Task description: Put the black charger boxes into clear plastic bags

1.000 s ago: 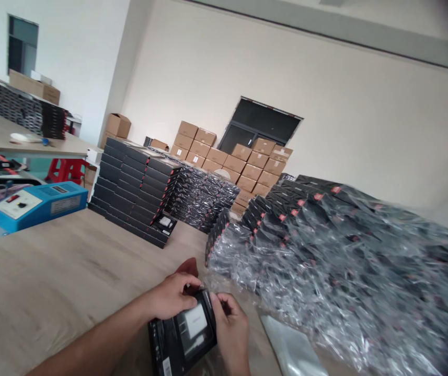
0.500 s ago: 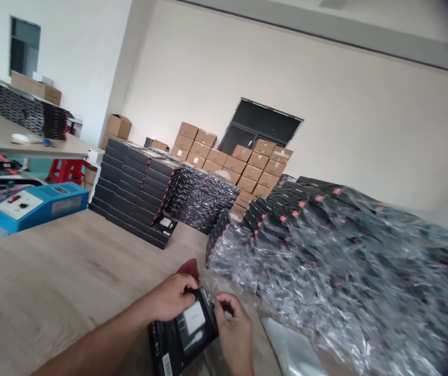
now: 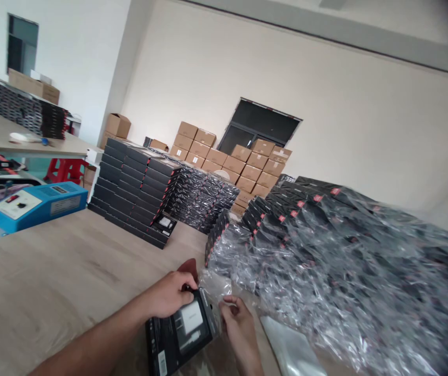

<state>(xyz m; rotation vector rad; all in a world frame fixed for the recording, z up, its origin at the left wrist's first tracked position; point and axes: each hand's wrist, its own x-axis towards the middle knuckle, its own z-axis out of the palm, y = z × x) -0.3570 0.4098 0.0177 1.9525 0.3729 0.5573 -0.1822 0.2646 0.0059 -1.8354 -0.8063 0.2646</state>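
1. A black box lies tilted on the near part of a wood-grain table, between a worker's two bare hands, its lower portion cut off by the frame. Through its window show a white block and, nearer the wearer, a white plug-like piece.

2. The box's long axis appears to slant from near left to far right, though the hidden near edge leaves this unsure. Its right-hand end faces the right hand.

3. The left hand is the nearer of the two, touching the box: narrowed on its far edge, thumb bent over the face, other fingertips partly hidden.

4. The right hand stands just off the box's right end, apart from the cardboard, so the box lies to its left. Thumb and forefinger come together in a narrow pinch on what looks like clear film, which spreads beside the box's far right corner.

5. Beyond the left hand, a dark red piece pokes up; what it belongs to cannot be told.

6. To the right rest flat clear sleeves and a bank of plastic-wrapped boxes.

7. Farther off rise a stack of black boxes, a blue machine at left, and brown cartons by the wall.
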